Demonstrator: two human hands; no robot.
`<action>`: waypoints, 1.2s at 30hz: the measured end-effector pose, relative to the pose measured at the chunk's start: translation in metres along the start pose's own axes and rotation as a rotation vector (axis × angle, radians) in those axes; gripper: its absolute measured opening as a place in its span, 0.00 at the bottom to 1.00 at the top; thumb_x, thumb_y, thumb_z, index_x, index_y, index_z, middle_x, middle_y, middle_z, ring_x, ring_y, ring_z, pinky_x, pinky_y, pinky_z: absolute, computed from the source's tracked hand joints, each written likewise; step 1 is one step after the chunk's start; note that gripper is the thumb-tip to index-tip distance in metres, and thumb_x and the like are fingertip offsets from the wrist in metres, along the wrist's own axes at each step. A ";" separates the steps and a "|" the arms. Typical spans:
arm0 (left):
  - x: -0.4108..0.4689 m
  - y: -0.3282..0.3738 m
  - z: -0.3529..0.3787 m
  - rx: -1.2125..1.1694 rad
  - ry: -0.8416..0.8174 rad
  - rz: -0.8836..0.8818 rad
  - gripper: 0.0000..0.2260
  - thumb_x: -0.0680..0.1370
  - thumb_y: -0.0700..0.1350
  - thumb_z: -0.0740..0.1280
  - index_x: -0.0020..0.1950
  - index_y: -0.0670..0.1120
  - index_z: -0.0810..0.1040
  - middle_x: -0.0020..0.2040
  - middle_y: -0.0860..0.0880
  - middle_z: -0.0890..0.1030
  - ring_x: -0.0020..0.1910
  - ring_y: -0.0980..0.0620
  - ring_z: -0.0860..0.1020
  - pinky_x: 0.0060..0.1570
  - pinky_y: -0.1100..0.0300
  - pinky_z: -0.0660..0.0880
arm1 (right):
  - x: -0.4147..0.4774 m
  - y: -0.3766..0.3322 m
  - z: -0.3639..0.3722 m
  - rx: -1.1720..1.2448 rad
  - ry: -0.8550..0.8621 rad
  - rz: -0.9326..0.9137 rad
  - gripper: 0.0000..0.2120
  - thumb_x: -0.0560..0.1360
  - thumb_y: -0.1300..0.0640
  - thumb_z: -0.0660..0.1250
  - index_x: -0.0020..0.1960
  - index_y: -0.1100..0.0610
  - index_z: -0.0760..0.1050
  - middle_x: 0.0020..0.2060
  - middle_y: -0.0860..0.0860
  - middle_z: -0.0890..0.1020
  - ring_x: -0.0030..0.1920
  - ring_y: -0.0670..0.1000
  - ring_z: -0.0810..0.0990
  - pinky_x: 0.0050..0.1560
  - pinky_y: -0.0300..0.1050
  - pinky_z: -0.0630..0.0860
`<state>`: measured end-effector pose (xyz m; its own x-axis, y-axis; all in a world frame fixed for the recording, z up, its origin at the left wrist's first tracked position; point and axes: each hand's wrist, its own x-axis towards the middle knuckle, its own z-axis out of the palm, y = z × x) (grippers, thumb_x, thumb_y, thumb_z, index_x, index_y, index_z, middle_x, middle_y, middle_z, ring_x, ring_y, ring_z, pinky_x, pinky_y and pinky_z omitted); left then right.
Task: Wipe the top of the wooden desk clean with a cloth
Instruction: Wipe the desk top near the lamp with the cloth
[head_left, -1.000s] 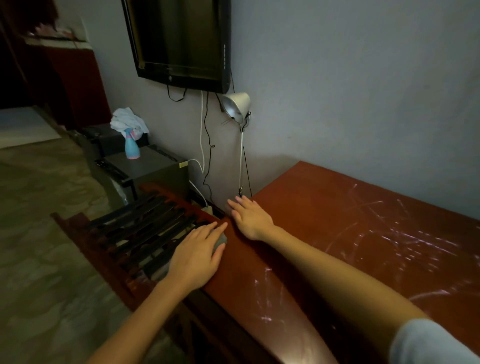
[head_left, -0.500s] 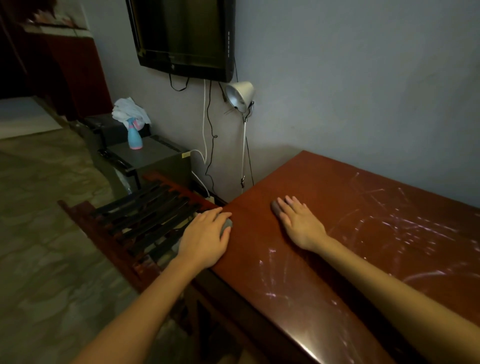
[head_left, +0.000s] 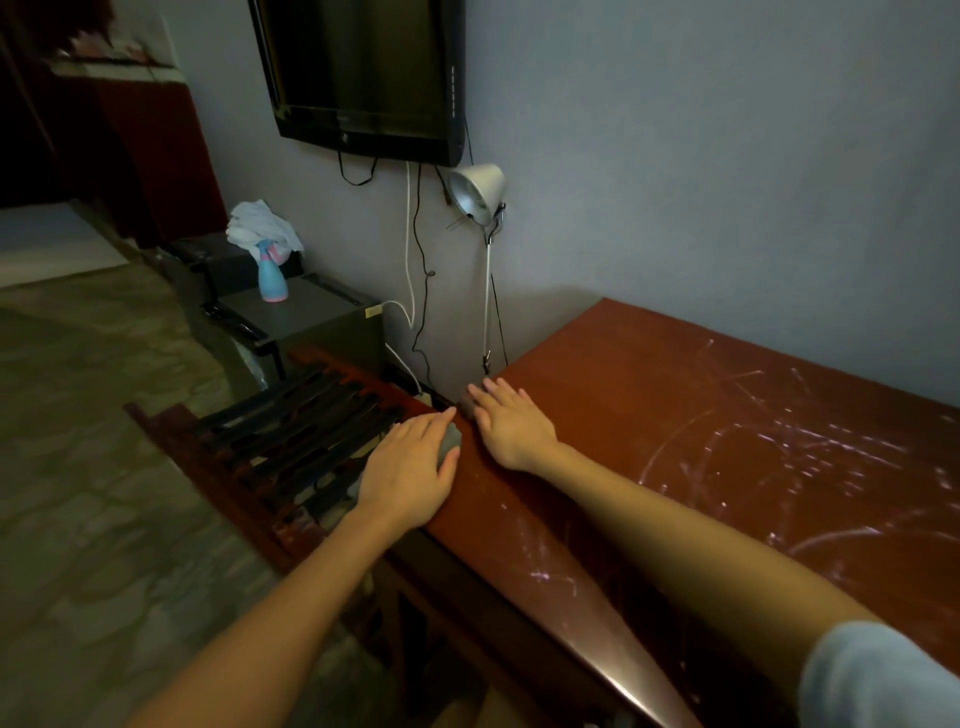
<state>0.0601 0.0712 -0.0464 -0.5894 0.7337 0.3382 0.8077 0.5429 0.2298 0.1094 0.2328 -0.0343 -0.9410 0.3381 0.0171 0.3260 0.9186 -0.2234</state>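
- Sitting at 10 o'clock from the hands, a bottle (head_left: 272, 275) stands on a grey box (head_left: 311, 317). A white rag (head_left: 265, 228) behind it is partly hidden by the bottle's top.
- At 9 o'clock of the left hand (head_left: 410, 467) lies a dark slatted rack (head_left: 296, 436). Its near end is covered by that hand and forearm.
- The left hand lies palm down on the cloth (head_left: 451, 441) at the desk's left edge. Its fingers are nearly straight, pressing rather than clenched. Only a small grey patch of cloth shows between forefinger and thumb.
- At 12 o'clock the TV (head_left: 363, 78) is cut off by the top of the frame.
- The lamp (head_left: 478, 192) hangs below the TV's corner. Where its stem ends by the desk corner is hard to make out.
- The right hand (head_left: 511, 423) lies flat on the desk (head_left: 649, 374), close to 2 o'clock of the left. Its fingers are straight and hold nothing. A dark lump at the fingertips is too dim to identify.
- White streaks (head_left: 779, 441) mark the desk toward 3 o'clock. Its right end is out of frame.
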 end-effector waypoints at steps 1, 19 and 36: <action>-0.001 0.000 -0.001 -0.004 0.002 0.001 0.23 0.82 0.53 0.55 0.76 0.51 0.61 0.73 0.53 0.67 0.71 0.55 0.65 0.71 0.59 0.61 | 0.003 0.007 -0.003 -0.007 -0.004 0.023 0.24 0.83 0.50 0.42 0.78 0.53 0.50 0.78 0.52 0.50 0.77 0.51 0.46 0.75 0.48 0.43; -0.010 -0.001 -0.001 -0.108 0.079 -0.102 0.19 0.82 0.51 0.58 0.72 0.49 0.68 0.66 0.50 0.73 0.65 0.51 0.70 0.59 0.56 0.71 | -0.119 -0.046 0.012 -0.058 0.064 -0.053 0.24 0.83 0.49 0.43 0.78 0.52 0.46 0.78 0.51 0.47 0.77 0.50 0.42 0.71 0.41 0.36; -0.064 -0.054 -0.045 0.003 0.064 0.015 0.18 0.81 0.47 0.60 0.71 0.45 0.70 0.62 0.46 0.75 0.63 0.46 0.72 0.61 0.52 0.72 | -0.072 -0.016 -0.003 -0.013 0.023 0.099 0.24 0.83 0.50 0.41 0.78 0.54 0.47 0.78 0.53 0.49 0.77 0.51 0.45 0.75 0.47 0.43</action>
<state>0.0552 -0.0236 -0.0399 -0.5751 0.7140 0.3993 0.8162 0.5336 0.2215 0.1718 0.1945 -0.0292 -0.9018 0.4317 0.0177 0.4185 0.8830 -0.2125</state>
